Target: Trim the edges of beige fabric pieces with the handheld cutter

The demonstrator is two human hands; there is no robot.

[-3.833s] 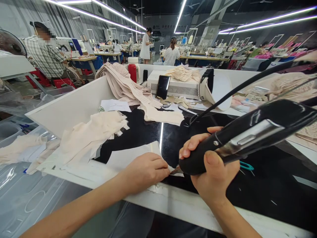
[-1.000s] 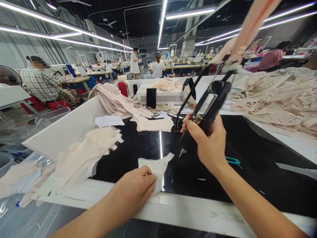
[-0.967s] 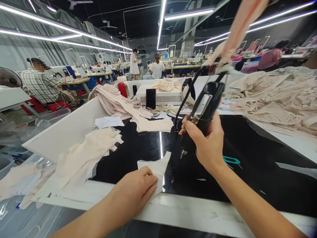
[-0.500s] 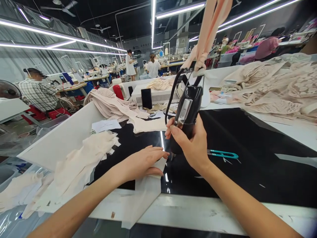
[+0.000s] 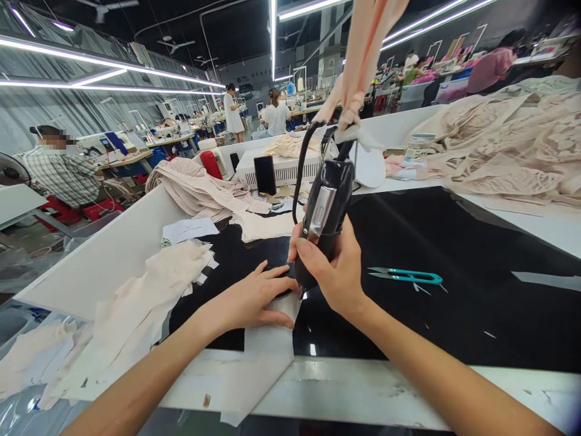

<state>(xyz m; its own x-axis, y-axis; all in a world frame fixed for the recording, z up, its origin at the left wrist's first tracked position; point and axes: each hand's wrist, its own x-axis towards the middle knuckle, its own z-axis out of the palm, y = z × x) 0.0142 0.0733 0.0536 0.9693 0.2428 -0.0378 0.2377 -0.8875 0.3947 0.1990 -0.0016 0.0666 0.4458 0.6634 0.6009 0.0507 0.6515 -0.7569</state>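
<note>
From where I stand, the left hand (image 5: 252, 297) has its fingers spread apart on the pale cloth (image 5: 267, 357), which runs out from under them and over the near edge of the table (image 5: 363, 384). The right hand's fingers are wrapped tight around a black tool (image 5: 338, 184), its tip just beside the left fingertips. A slip there could nick them, and the overhanging end might drag the cloth askew.

Two hands (image 5: 247, 301) near, one black corded tool (image 5: 334, 181), one pair of teal snips (image 5: 403, 275) at right — farther off, one phone (image 5: 264, 175), one red spool (image 5: 210, 165).
</note>
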